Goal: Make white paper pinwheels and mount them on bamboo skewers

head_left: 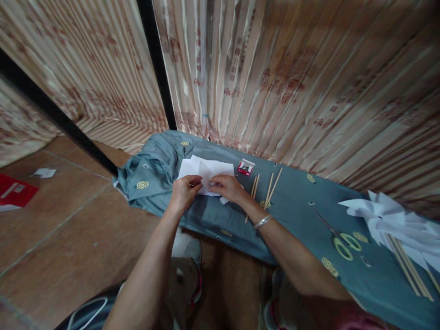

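White paper sheets [223,168] lie in a loose pile on the cloth-covered surface. Over the pile, a folded-looking piece of white paper [206,170] is between my two hands. My left hand [185,190] pinches its left side with thumb and forefinger. From the other side, my right hand [228,186] has its fingers closed at the right edge of the paper. The exact grip is small and partly hidden. Just beyond my right hand sits a small red and white box [245,167] with its top open. Wooden sticks [273,188] lie to the right, some partly behind my right wrist.
Scissors [340,238] with green handles lie open on the blue-grey cloth [295,220]. White paper pinwheels [385,213] on sticks are piled at the far right. Black poles [156,59] and a striped curtain [220,82] stand behind. A red packet [17,191] is on the floor.
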{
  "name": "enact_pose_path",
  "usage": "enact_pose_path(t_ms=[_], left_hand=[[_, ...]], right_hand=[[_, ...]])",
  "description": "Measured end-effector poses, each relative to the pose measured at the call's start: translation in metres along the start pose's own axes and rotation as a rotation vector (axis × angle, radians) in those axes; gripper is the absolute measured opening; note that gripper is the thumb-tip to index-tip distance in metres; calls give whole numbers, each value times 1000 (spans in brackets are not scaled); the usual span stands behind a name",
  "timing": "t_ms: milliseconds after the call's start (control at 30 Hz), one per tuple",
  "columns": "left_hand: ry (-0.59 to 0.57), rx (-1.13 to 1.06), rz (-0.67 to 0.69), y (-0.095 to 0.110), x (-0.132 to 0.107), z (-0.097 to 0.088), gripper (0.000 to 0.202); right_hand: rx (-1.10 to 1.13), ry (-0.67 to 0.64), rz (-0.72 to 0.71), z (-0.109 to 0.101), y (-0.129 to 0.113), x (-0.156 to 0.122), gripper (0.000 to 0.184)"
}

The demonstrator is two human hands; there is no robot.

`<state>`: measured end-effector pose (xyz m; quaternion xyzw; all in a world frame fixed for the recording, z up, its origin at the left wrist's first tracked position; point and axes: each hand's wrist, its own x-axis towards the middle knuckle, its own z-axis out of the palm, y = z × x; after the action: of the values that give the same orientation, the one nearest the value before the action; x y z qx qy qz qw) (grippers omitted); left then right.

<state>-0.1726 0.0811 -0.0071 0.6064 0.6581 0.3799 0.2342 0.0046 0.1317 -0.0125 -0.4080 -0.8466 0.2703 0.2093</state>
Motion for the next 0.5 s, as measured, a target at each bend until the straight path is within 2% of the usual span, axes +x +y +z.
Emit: enact_pose_path(t_ms=[133, 333, 500], left_hand=[[-5, 3, -9, 1, -1, 0, 23], [-17, 24, -5, 1, 0, 2, 25], [-35, 49, 4, 2, 0, 2, 25]], right_hand=[[7, 6, 12, 5, 5, 0, 23], [-49, 16, 55, 8, 2, 2, 38], [-54, 14, 86, 7, -1, 6, 36]])
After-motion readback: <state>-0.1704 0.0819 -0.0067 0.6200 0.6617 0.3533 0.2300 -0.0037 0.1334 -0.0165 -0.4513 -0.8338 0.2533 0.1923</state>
